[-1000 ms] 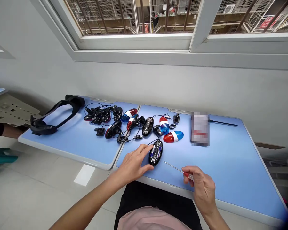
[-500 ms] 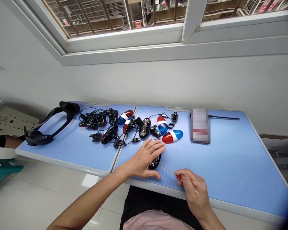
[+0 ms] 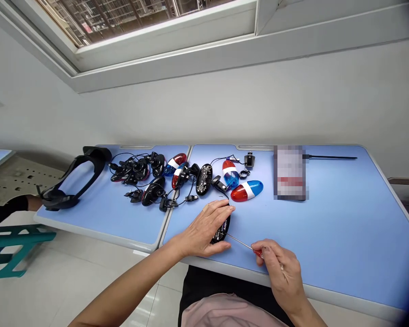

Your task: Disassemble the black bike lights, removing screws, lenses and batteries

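Under my left hand (image 3: 206, 227) lies a black oval housing (image 3: 221, 234), its inner circuit side facing up. My left hand's fingers stretch flat across it, thumb apart near its close end; the palm and fingers hide much of it. Pinched in my right hand (image 3: 281, 268) is a screwdriver (image 3: 240, 241) with a red handle and thin metal shaft. Its tip reaches the near end of the housing; the exact contact point is too small to make out. Just beyond sit a red, white and blue oval cover (image 3: 247, 191) and another similar cover (image 3: 230, 174).
A second open black housing (image 3: 204, 180) lies behind my left hand. Several black wired units (image 3: 153, 190) crowd the left table beside a black headband-like frame (image 3: 75, 179). A blurred-out box-like object (image 3: 290, 172) stands right. A green stool (image 3: 13, 247) and another person's arm (image 3: 34, 202) are at far left.
My view has tilted and shifted slightly. Both hands keep nearly the same pose, with the screwdriver still at the housing; the right hand's grip looks slightly turned.
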The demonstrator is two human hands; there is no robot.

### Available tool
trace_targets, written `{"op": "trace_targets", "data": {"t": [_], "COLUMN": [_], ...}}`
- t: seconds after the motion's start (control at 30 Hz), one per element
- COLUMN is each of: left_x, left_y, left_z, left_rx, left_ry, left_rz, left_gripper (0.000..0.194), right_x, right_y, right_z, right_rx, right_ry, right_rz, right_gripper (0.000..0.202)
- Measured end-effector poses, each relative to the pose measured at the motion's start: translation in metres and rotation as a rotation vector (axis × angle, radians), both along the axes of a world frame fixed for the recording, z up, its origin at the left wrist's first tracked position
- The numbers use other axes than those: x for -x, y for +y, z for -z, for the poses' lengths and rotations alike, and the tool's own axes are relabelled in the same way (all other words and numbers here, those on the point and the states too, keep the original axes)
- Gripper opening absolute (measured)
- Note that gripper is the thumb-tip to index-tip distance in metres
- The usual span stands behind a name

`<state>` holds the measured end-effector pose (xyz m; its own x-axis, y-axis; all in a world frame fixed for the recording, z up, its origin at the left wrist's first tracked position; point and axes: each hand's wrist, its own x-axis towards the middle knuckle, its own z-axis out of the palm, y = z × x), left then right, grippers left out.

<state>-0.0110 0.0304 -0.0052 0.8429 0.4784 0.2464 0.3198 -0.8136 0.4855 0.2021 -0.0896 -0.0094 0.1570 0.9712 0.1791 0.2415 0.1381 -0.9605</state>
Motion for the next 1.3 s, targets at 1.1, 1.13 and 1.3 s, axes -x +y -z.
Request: {"op": "trace_targets", "data": {"t": [1.1,1.13,1.3], "left_x": [-0.001,-0.001,0.001], "left_y": [0.001,0.001,0.001], "left_z": [0.002,0.002,0.004], "left_rx": [0.020,0.014,0.026], "left_ry": [0.005,-0.001,-0.009], "left_rz": [0.055,0.058,0.049], "left_gripper": [0.086,0.086,0.088], "right_x": [-0.009,-0.007,0.000], "right_y": [0.004,0.002,-0.003], "right_z": [-0.014,-0.014,-0.009], "right_rx": [-0.035,-0.069,-0.153], "right_ry": [-0.466,-0.478,-0.481], "right_rz": [-0.263,-0.235,-0.114], "right_gripper": [0.023,0.023,0.023]}}
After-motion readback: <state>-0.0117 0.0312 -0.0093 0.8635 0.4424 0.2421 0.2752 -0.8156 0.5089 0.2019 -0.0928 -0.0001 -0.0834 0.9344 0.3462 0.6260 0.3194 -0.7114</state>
